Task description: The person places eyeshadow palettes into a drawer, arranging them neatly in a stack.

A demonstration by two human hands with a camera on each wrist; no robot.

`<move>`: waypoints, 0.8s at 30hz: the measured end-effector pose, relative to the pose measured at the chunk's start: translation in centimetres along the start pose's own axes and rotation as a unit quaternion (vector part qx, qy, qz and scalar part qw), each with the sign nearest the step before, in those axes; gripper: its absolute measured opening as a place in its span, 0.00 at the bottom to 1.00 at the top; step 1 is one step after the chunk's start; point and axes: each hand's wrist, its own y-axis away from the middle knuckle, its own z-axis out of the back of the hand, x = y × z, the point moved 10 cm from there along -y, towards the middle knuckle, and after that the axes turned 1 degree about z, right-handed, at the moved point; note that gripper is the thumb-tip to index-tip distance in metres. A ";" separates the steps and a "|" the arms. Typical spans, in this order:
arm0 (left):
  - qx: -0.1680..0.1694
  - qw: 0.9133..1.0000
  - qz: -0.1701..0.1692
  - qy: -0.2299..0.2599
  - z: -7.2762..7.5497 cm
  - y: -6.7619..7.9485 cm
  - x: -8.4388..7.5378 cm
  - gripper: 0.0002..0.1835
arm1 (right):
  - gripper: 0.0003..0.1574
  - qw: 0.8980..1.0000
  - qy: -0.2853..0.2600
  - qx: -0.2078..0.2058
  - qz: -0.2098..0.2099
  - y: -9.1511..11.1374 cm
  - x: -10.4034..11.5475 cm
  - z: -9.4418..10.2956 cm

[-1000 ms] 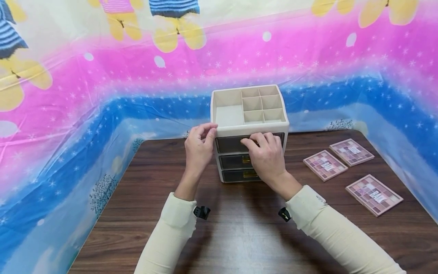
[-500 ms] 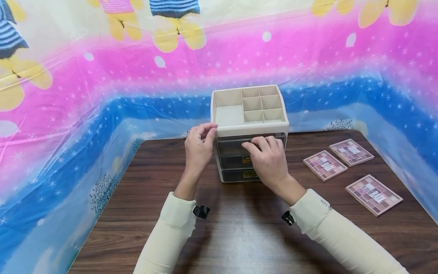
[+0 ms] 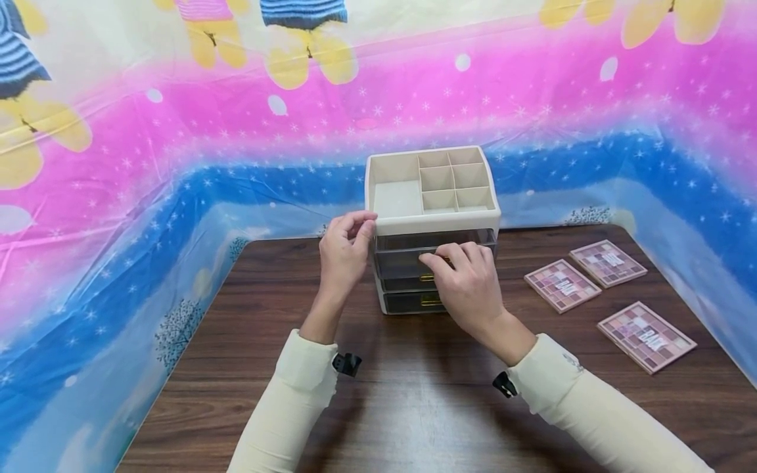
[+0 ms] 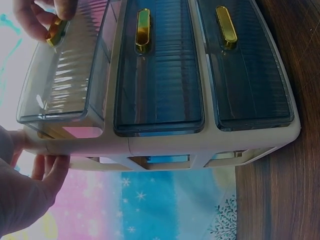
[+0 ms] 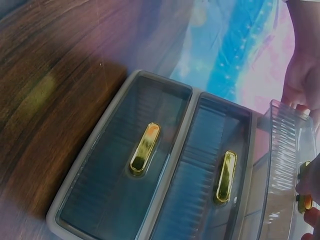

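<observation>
A cream desktop drawer organizer (image 3: 437, 224) stands on the table, its open top split into one large and several small compartments. Its smoky clear top drawer (image 4: 65, 80) is pulled partway out. My right hand (image 3: 471, 286) pinches that drawer's gold handle (image 4: 56, 33) between thumb and fingers. At the organizer's front left corner, my left hand (image 3: 345, 253) grips the frame just below the top rim. The middle drawer (image 4: 160, 80) and bottom drawer (image 4: 250, 80) sit closed in the frame, each with a gold handle.
Three pink eyeshadow palettes lie on the right of the table: a near one (image 3: 647, 337), a left one (image 3: 562, 286) and a far one (image 3: 608, 263). Behind the dark wooden table (image 3: 266, 309) hangs a patterned cloth (image 3: 319, 138).
My right hand has drawn the top drawer out of the organizer toward me, from closed to partly open. My left hand keeps its place at the corner.
</observation>
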 end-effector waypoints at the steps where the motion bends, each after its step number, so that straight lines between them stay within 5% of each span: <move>1: 0.000 1.000 0.000 0.000 0.0 0.0 0.0 0.11 | 0.10 1.000 -0.002 -0.008 0.002 0.0 0.1 0.2; 24: 0.011 1.000 0.015 0.001 -0.1 -0.1 0.0 0.11 | 0.09 0.998 0.004 -0.041 0.038 1.0 2.3 2.9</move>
